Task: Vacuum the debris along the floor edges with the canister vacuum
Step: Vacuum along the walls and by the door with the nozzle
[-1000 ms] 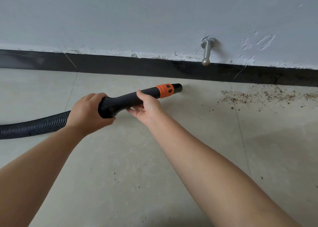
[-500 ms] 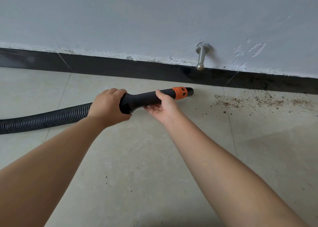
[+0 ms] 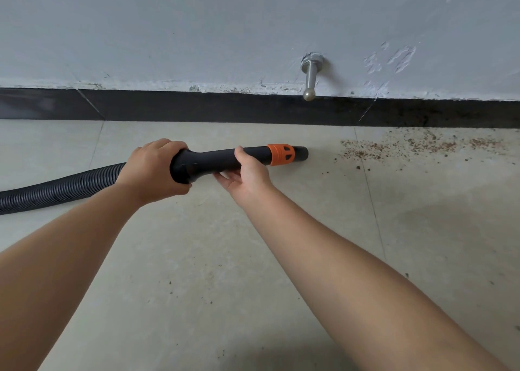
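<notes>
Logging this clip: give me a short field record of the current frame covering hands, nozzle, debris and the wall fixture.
left hand: left hand grips the rear of the black vacuum handle, where the ribbed hose joins
right hand: right hand holds the handle from below, thumb on top
nozzle: nozzle tip, past the orange collar, points right, short of the debris
debris: brown debris patch on the tile beside the black baseboard
fixture: metal door stopper on the wall above the baseboard

Both bare forearms reach forward, hands set close together.
Left hand [image 3: 153, 170]: fingers curled over, gripping from above. Right hand [image 3: 247, 173]: palm up, thumb on top, fingers apparently cupped beneath.
</notes>
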`<state>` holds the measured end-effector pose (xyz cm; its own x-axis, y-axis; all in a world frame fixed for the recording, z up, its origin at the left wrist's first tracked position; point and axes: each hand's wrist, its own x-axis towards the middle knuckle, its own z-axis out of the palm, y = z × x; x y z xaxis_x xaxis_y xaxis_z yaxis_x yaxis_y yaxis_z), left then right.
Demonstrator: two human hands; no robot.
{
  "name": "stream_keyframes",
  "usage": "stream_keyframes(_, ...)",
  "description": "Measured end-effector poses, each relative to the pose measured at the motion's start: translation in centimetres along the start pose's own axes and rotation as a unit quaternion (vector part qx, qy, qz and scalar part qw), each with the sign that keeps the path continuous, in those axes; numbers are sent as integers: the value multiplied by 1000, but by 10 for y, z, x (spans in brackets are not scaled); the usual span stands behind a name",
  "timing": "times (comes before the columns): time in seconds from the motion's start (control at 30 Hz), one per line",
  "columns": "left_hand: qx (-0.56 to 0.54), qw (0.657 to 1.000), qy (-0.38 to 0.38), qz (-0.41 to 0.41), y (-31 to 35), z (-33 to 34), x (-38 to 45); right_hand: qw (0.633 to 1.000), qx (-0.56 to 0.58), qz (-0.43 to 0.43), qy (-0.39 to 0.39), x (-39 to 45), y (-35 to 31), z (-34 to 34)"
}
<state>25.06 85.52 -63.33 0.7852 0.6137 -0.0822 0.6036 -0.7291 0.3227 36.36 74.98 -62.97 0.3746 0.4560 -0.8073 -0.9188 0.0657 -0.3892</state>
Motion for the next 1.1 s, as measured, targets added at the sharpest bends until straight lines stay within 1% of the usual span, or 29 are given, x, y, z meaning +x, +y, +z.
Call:
stream_keyframes(0.17, 4, 999, -48, 7, -8, -3, -5, 1000, 20, -4, 22, -7, 23, -1)
stream_keyframes(0.3, -7, 999, -53, 8, -5, 1, -5, 999, 27, -8, 28, -11, 20, -4)
stream_keyframes(0.5, -11, 997, -77, 25, 11, 4, 4, 996, 39, -36, 67, -12, 14, -13)
stream_keyframes(1.1, -4, 998, -57, 25, 51, 24, 19, 995, -15, -46, 86, -5, -32, -34)
